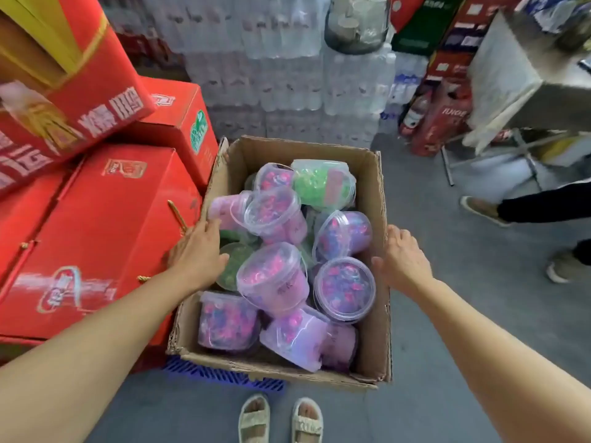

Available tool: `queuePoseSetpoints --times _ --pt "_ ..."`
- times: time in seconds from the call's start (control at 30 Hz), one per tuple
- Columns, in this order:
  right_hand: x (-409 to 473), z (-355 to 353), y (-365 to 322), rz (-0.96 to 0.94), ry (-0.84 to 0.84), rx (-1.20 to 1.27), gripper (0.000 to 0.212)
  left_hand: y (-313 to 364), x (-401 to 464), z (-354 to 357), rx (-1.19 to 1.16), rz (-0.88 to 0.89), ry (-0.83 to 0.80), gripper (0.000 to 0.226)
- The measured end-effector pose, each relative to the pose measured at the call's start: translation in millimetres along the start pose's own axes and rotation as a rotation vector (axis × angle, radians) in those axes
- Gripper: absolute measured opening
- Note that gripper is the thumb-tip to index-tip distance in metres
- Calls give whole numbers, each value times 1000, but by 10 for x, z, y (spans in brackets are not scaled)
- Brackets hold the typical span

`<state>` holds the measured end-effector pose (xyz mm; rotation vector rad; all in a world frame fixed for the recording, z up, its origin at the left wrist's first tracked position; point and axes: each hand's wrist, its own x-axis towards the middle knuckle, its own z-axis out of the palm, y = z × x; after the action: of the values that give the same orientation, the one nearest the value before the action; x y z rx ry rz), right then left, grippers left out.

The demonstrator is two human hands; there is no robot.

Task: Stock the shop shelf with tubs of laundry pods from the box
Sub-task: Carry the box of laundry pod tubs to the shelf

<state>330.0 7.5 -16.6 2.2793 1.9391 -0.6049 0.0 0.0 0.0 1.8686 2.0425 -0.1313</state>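
An open cardboard box stands on the floor in front of me, filled with several clear lidded tubs of laundry pods. Most are purple tubs, lying at all angles. A green tub lies at the far side and another shows under the pile. My left hand grips the box's left wall, thumb inside and fingers along the outside. On the right wall, my right hand holds the same way. Neither hand holds a tub.
The box rests on a blue plastic crate. Red cartons are stacked tight against its left side. Shrink-wrapped water bottle packs rise behind it. Another person's feet stand on the grey floor at the right, by a metal table.
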Motion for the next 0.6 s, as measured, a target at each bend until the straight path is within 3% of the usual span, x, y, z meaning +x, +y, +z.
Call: queuePoseSetpoints --times 0.2,0.37,0.6 --pt "116 343 13 205 9 76 35 -156 97 209 -2 -11 25 65" --pt "153 441 -12 193 124 32 16 -225 95 260 -5 16 33 65" --pt "135 373 108 169 181 -25 19 -200 67 212 -36 14 15 66"
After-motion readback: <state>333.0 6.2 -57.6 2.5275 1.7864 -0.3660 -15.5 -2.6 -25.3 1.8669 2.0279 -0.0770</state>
